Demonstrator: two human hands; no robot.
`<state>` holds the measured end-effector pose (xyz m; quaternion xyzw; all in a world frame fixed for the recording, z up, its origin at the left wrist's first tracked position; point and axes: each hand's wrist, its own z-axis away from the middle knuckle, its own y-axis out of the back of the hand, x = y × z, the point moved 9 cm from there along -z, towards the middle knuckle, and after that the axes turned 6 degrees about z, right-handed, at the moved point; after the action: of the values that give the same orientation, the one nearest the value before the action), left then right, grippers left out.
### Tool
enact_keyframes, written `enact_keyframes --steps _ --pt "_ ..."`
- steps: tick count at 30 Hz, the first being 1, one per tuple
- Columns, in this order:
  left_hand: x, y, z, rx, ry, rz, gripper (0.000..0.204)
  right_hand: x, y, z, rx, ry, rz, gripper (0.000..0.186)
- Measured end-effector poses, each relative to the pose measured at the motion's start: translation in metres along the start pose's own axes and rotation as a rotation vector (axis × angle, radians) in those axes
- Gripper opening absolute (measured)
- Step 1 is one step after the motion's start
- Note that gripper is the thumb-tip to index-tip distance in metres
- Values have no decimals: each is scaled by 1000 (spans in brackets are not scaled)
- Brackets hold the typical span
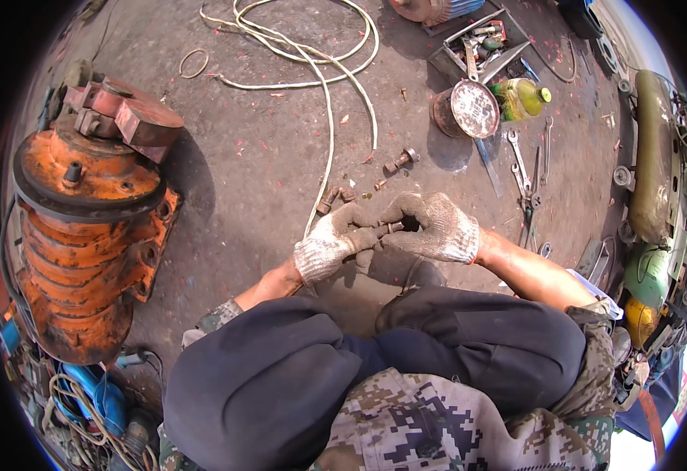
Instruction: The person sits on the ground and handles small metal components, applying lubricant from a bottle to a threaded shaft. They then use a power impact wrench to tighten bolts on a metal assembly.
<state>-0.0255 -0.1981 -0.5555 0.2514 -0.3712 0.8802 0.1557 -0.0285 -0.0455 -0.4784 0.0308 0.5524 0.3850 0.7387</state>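
My gloved left hand (334,243) is closed on a small metal bolt (386,229) held out in front of my knees. My gloved right hand (430,226) is curled at the bolt's other end, its fingertips pinched on it. Just beyond my left hand lie rusty bolts (329,200) on the stained ground (241,157). Another bolt (398,162) lies farther forward, with small pieces near it. A pale cable (328,133) runs down from loose loops to behind my left hand.
At left stands a large orange machine housing (84,267); blue equipment and hoses (92,392) lie below it. At front right are a toolbox (481,49), a round can (469,106), a yellow-green bottle (524,98) and several wrenches (520,157). Cylinders and machinery (649,157) line the right edge.
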Motion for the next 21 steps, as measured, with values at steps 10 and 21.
enact_keyframes --steps 10,21 --pt "-20 -10 5 -41 116 133 44 0 -28 10 21 159 214 43" --pt "-55 -7 -3 -123 183 -113 45 21 -53 10 -150 24 166 53"
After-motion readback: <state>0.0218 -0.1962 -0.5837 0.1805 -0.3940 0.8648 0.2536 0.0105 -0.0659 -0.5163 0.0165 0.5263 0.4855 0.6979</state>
